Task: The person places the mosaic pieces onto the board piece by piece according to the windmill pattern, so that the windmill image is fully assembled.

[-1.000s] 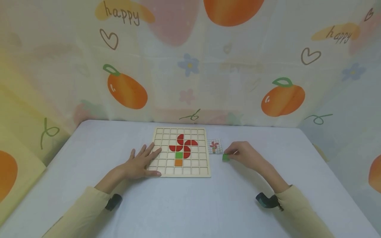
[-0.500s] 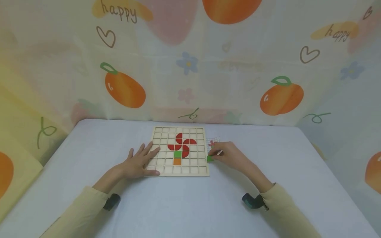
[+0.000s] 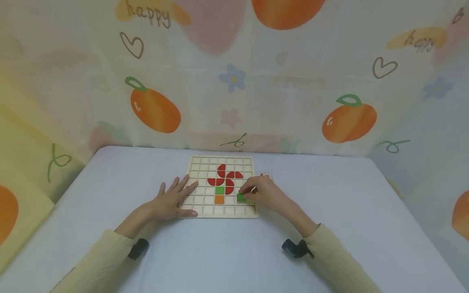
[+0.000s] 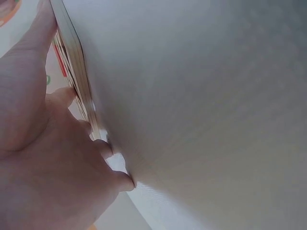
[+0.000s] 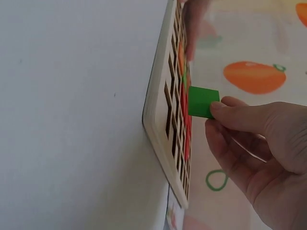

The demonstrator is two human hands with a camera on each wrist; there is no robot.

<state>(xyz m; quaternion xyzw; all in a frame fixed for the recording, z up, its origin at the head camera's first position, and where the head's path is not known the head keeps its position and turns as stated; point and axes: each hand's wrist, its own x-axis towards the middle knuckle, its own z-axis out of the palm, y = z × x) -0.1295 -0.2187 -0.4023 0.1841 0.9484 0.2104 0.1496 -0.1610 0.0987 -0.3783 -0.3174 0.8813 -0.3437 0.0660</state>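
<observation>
A wooden grid board (image 3: pixel 202 208) lies on the white table, holding several red rounded pieces (image 3: pixel 221 182) in a pinwheel shape. Below them sit a green square tile (image 3: pixel 220 190) and an orange square tile (image 3: pixel 219 199). My left hand (image 3: pixel 169 203) rests with spread fingers on the board's left side; its fingers (image 4: pixel 62 96) show along the board's edge. Over the right part of the board, my right hand (image 3: pixel 264 193) pinches another green square tile (image 5: pixel 203 101) between thumb and fingertips, its flat face showing in the right wrist view.
A small printed card (image 3: pixel 266 173) with a pinwheel pattern lies against the board's right edge, partly covered by the right hand. A patterned cloth backdrop (image 3: pixel 234 110) rises behind the table's far edge (image 3: pixel 304 154).
My right hand has carried the green tile leftward, from beside the card to above the board's right part. The left hand stays where it was on the board.
</observation>
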